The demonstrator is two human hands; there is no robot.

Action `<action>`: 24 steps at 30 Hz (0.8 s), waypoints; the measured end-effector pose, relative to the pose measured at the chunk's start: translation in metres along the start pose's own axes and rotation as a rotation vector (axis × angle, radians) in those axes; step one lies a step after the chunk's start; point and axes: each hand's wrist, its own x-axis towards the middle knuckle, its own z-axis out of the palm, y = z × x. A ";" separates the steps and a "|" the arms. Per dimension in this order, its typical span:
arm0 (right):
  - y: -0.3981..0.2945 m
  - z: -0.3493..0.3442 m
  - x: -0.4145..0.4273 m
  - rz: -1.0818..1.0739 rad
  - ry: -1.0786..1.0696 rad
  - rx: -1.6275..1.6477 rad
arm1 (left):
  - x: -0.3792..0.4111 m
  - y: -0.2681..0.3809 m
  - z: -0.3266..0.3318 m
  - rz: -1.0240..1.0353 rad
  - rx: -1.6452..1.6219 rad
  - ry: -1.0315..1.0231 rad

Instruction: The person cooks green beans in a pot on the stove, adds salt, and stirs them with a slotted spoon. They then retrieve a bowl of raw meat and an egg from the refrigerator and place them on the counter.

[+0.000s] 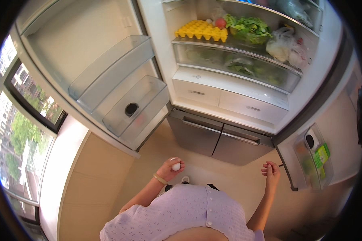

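Note:
My left hand [170, 169], with a bangle at its wrist, is closed around a white egg [176, 166]. Another bit of white shows between its fingers, perhaps a second egg. My right hand [271, 173] is at the right, close to the edge of the right fridge door [344, 120]. Its fingers are loosely bent and somewhat apart, with nothing visible in them. Before me stands a fridge with both upper doors swung wide. On a shelf inside sits a yellow egg tray [200, 30], with a reddish round fruit [220, 23] and a white egg-like thing [209, 21] at its back.
Leafy greens [250, 28] in a bowl and plastic bags [280, 43] share the shelf. Below are a clear drawer [238, 64], white drawers [196, 90] and grey lower doors [196, 129]. The left door [54, 45] carries clear bins [150, 99]; a green packet [322, 155] stands in the right door's bin.

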 end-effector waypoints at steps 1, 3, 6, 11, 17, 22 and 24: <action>0.000 0.006 0.007 -0.003 -0.033 -0.001 | -0.002 0.000 -0.010 0.018 0.000 0.009; 0.001 0.018 0.017 0.006 -0.093 -0.003 | -0.007 0.001 -0.031 0.045 -0.039 0.061; -0.004 0.037 0.026 0.025 -0.161 -0.004 | -0.012 0.004 -0.063 0.175 -0.086 0.206; 0.011 0.047 0.039 0.054 -0.212 -0.003 | -0.041 0.039 -0.100 0.533 -0.360 0.398; 0.047 0.032 0.041 0.229 -0.123 -0.006 | -0.074 0.114 -0.150 0.835 -0.057 0.797; 0.071 0.015 0.033 0.302 -0.025 0.047 | -0.073 0.154 -0.136 0.836 0.175 0.643; 0.079 0.003 0.027 0.345 0.025 0.052 | -0.072 0.162 -0.155 0.742 0.233 0.516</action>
